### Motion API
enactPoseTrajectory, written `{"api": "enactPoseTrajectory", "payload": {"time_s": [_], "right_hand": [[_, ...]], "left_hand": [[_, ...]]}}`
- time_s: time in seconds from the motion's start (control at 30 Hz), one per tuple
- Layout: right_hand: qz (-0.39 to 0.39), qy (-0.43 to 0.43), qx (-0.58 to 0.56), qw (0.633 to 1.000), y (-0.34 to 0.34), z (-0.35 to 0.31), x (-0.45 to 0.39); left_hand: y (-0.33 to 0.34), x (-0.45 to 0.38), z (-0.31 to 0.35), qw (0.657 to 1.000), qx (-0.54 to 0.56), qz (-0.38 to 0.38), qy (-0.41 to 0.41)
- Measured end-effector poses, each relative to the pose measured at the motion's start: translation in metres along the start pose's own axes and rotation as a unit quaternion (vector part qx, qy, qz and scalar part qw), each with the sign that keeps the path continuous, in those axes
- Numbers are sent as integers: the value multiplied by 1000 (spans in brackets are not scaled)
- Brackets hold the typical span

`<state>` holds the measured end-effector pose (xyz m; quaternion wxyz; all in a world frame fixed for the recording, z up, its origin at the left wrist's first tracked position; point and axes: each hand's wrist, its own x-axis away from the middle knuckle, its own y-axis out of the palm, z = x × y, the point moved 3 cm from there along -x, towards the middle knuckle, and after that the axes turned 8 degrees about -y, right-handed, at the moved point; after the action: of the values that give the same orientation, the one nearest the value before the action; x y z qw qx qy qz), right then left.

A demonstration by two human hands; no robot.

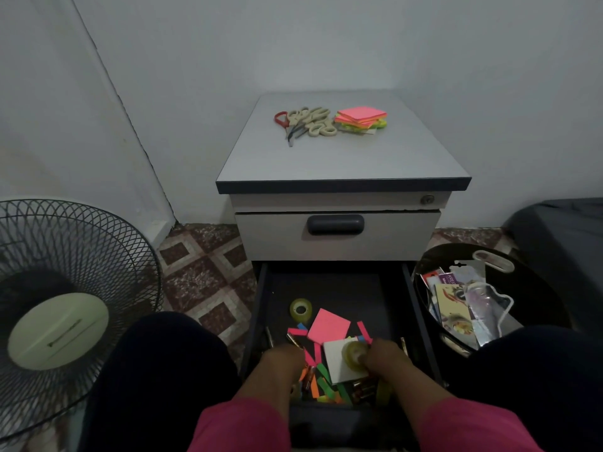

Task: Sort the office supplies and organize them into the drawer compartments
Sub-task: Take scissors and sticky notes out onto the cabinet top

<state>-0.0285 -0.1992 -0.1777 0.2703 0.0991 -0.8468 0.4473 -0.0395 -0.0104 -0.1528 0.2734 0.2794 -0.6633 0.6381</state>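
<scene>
dark drawer (391,308): the lowest drawer of the cabinet is pulled out toward the person, and loose supplies lie in its near half.
right hand (380,355): it is inside the drawer, fingers curled around a yellowish tape roll (354,353); the roll is held just over a white notepad (339,360).
left hand (284,358): it is down in the drawer among the coloured paper strips (321,381); fingers bend downward, but i cannot tell if they grip something.
second tape roll (301,309): it lies alone on the drawer floor, farther back and to the left of the pink sticky pad (328,326).
pink sticky pad: flat in the drawer, its near corner touching the white notepad.
paper strips: pink, orange and green, scattered between the two hands and toward the front wall of the drawer.
cabinet worktop (359,158): grey surface; a pile of scissors (305,123) lies just beside a stack of sticky notes (360,120), pink on top, yellow and green under.
upper drawer (336,236): closed, with a dark handle.
black basket (434,256): on the floor right of the drawer, it holds packets and plastic bags.
fan (65,288): on the tiled floor at the left.
sleeves (241,425): pink, on both forearms.
</scene>
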Motion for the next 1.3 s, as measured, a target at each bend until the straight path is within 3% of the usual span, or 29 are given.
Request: {"api": "enactPoseTrajectory", "payload": {"time_s": [0.33, 0.5, 0.67, 0.83, 1.17, 1.3], "right_hand": [[16, 25, -18, 999, -7, 0, 1], [27, -16, -55, 998, -7, -19, -4], [17, -71, -49, 996, 1, -30, -11], [46, -70, 32, 996, -6, -14, -11], [7, -182, 82, 980, 4, -28, -25], [-32, -180, 98, 978, 4, -31, -31]], "left_hand": [[-7, -6, 0, 998, 49, 30, -25], [-25, -6, -8, 975, 150, 152, -66], [-31, -3, -14, 957, 184, 204, -96], [-31, -1, -12, 959, 177, 200, -98], [-32, -10, -6, 966, 149, 184, -105], [-32, -13, -5, 967, 147, 186, -94]]}}
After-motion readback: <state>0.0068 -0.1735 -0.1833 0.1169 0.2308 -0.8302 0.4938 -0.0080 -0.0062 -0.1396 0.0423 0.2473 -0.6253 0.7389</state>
